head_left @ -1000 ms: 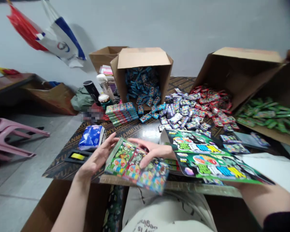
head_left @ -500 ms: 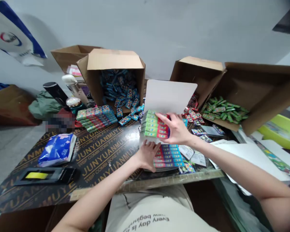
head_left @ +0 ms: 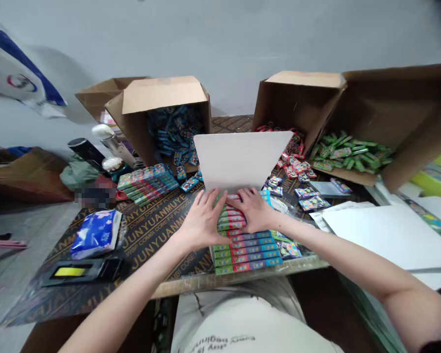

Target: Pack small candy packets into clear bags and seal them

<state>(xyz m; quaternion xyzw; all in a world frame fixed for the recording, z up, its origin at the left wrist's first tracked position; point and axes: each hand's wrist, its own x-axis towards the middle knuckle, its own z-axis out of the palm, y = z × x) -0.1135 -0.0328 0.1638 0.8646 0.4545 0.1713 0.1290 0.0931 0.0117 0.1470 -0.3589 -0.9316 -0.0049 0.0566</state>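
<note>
Rows of small candy packs [head_left: 248,252], with green, red, purple and blue ends, lie side by side in front of me. My left hand [head_left: 202,218] rests on the left side of the far rows, its fingers stretched forward and thumb apart. On top of the same rows, to the right, lies my right hand [head_left: 256,211] with its fingers spread. Their fingertips nearly meet and cover part of the far packs. Behind the hands a white card panel [head_left: 242,159] stands up, leaning away; its lower edge is hidden.
Cardboard boxes hold blue packs [head_left: 176,132], red packs [head_left: 294,142] and green packs [head_left: 353,154]. A block of stacked packs [head_left: 149,184], a blue tissue pack [head_left: 94,233] and a black tape dispenser [head_left: 83,271] are on the left. White sheets [head_left: 382,233] lie right.
The block of packs my right hand held up is now down among the rows. My left hand has moved forward onto them, and both hands lie on top.
</note>
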